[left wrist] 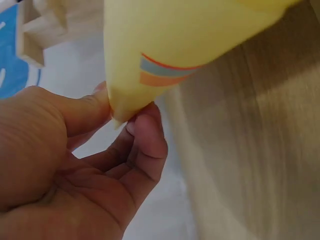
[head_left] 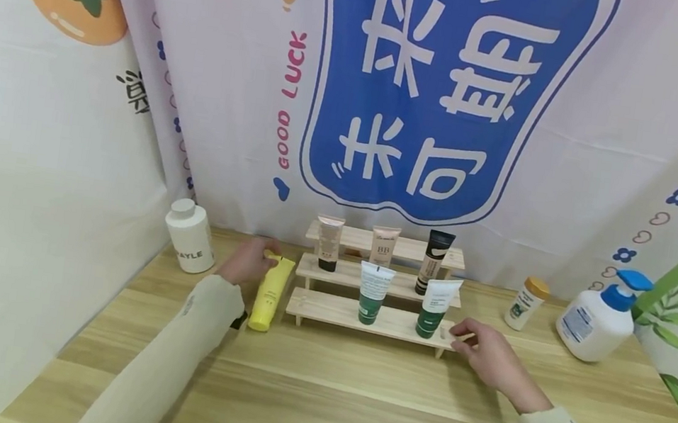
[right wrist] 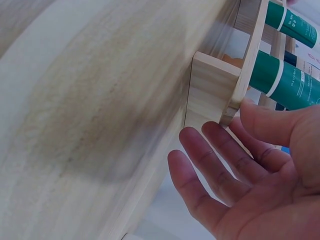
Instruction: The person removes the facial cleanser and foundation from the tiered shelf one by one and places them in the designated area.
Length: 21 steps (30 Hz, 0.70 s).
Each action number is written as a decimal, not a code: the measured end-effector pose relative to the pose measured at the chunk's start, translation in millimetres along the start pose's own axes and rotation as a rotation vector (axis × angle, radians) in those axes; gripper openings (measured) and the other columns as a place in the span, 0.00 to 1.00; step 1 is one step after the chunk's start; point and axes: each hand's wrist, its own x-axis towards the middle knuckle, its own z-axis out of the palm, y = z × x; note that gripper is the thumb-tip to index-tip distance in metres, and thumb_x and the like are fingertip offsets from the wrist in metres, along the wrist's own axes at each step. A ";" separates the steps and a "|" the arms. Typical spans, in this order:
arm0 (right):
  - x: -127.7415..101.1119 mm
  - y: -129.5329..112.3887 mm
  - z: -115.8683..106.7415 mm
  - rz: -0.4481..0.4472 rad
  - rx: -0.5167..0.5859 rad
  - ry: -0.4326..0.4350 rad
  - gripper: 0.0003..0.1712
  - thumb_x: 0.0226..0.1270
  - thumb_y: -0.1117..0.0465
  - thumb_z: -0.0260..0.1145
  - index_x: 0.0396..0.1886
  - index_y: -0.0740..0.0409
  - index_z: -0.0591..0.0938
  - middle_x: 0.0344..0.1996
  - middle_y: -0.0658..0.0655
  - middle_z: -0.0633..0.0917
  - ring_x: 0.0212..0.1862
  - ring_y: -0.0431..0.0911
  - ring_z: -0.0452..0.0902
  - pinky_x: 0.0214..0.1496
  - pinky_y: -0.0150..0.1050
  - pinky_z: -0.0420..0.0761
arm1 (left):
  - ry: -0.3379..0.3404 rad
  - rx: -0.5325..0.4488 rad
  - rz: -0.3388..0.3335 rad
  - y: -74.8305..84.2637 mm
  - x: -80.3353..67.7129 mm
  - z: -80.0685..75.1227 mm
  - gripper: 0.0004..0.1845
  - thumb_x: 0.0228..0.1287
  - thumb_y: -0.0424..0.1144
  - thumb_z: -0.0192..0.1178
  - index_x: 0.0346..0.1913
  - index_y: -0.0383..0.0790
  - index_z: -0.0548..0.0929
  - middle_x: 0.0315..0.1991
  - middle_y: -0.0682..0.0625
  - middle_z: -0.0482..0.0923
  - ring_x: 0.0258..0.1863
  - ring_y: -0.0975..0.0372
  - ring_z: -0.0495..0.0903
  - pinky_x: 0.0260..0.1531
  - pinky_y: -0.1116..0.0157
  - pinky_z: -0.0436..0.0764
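Note:
My left hand [head_left: 250, 260] pinches the flat crimped end of a yellow squeeze tube [head_left: 271, 295] between thumb and fingers; its cap end points down at the wooden table. Close up in the left wrist view, the tube [left wrist: 165, 45] shows a red, grey and orange stripe. A three-tier wooden display stand [head_left: 326, 308] is at the centre. At the right end of its lowest shelf, my right hand [head_left: 484, 352] holds the shelf's edge between thumb and index finger, the other fingers loosely spread. Two white-and-green tubes [head_left: 372, 293] [head_left: 436, 306] stand on that shelf.
Higher on the stand are a beige tube [head_left: 329, 239], a BB tube [head_left: 384, 244] and a black tube [head_left: 434, 261]. A white bottle [head_left: 190, 236] stands far left. Right of the stand are an orange-capped bottle [head_left: 526, 304] and a blue-topped pump bottle [head_left: 597, 320]. Printed cloth [head_left: 245, 142] hangs behind.

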 end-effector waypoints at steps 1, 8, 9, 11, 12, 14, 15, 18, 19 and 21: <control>0.4 0.5 0.1 0.001 -0.001 0.000 0.09 0.63 0.67 0.65 0.43 0.62 0.80 0.41 0.57 0.82 0.41 0.50 0.79 0.42 0.47 0.79 | -0.004 -0.002 -0.004 -0.7 1.6 1.5 0.16 0.66 0.33 0.57 0.56 0.35 0.77 0.52 0.41 0.76 0.48 0.50 0.76 0.45 0.53 0.76; 3.4 3.9 1.4 -0.002 -0.008 0.007 0.08 0.63 0.68 0.65 0.43 0.61 0.80 0.41 0.56 0.82 0.41 0.49 0.79 0.42 0.46 0.79 | -0.029 0.025 -0.074 -4.0 7.2 8.8 0.14 0.67 0.33 0.56 0.53 0.32 0.78 0.56 0.37 0.73 0.52 0.47 0.74 0.49 0.52 0.74; 3.6 4.1 1.6 -0.006 -0.009 0.007 0.08 0.63 0.68 0.64 0.42 0.61 0.80 0.41 0.56 0.82 0.41 0.50 0.79 0.42 0.47 0.79 | -0.030 0.030 -0.082 -4.6 6.8 8.8 0.14 0.67 0.33 0.56 0.53 0.32 0.78 0.56 0.36 0.73 0.52 0.47 0.73 0.50 0.52 0.74; 3.6 3.9 1.5 -0.010 -0.008 0.008 0.08 0.63 0.68 0.64 0.42 0.61 0.80 0.41 0.56 0.82 0.41 0.50 0.79 0.42 0.47 0.79 | -0.033 0.043 -0.100 -4.8 4.7 8.3 0.14 0.68 0.34 0.55 0.53 0.33 0.79 0.56 0.36 0.73 0.52 0.47 0.73 0.50 0.51 0.73; 3.6 3.7 1.4 -0.009 -0.008 0.008 0.08 0.63 0.68 0.64 0.42 0.61 0.80 0.41 0.56 0.82 0.41 0.50 0.79 0.42 0.47 0.79 | -0.036 0.044 -0.107 -5.2 3.3 8.0 0.14 0.68 0.34 0.54 0.53 0.33 0.78 0.55 0.36 0.74 0.51 0.47 0.74 0.49 0.51 0.74; 3.4 3.0 0.9 -0.006 -0.006 0.007 0.08 0.63 0.68 0.64 0.42 0.61 0.80 0.41 0.56 0.82 0.41 0.50 0.79 0.43 0.47 0.79 | -0.036 0.042 -0.116 -5.5 -0.1 7.0 0.15 0.68 0.35 0.54 0.53 0.33 0.78 0.54 0.37 0.74 0.50 0.48 0.74 0.47 0.52 0.75; 3.3 2.7 0.7 -0.006 -0.007 0.005 0.08 0.63 0.68 0.64 0.42 0.61 0.80 0.41 0.56 0.82 0.41 0.50 0.79 0.43 0.48 0.79 | -0.035 0.048 -0.117 -5.7 -1.9 6.5 0.15 0.68 0.36 0.53 0.54 0.33 0.78 0.54 0.37 0.74 0.48 0.49 0.75 0.45 0.52 0.76; 3.1 2.2 0.3 0.001 -0.007 0.004 0.08 0.63 0.68 0.64 0.42 0.61 0.80 0.41 0.56 0.82 0.41 0.50 0.78 0.43 0.47 0.79 | -0.014 0.075 -0.110 -6.4 -8.1 4.1 0.16 0.68 0.39 0.53 0.54 0.33 0.77 0.50 0.39 0.76 0.41 0.53 0.76 0.39 0.56 0.76; 3.0 2.2 0.3 0.003 -0.006 0.004 0.08 0.63 0.68 0.64 0.42 0.61 0.80 0.41 0.56 0.82 0.41 0.50 0.78 0.43 0.47 0.79 | -0.009 0.073 -0.116 -5.6 -10.9 2.8 0.17 0.69 0.39 0.52 0.55 0.33 0.76 0.49 0.39 0.77 0.40 0.53 0.76 0.37 0.57 0.76; 2.6 2.7 0.3 0.002 -0.006 0.005 0.08 0.63 0.68 0.64 0.42 0.61 0.80 0.41 0.56 0.82 0.41 0.50 0.78 0.43 0.48 0.79 | 0.004 0.075 -0.114 -3.7 -17.6 -0.4 0.19 0.70 0.41 0.51 0.57 0.35 0.75 0.47 0.40 0.77 0.37 0.54 0.76 0.33 0.58 0.76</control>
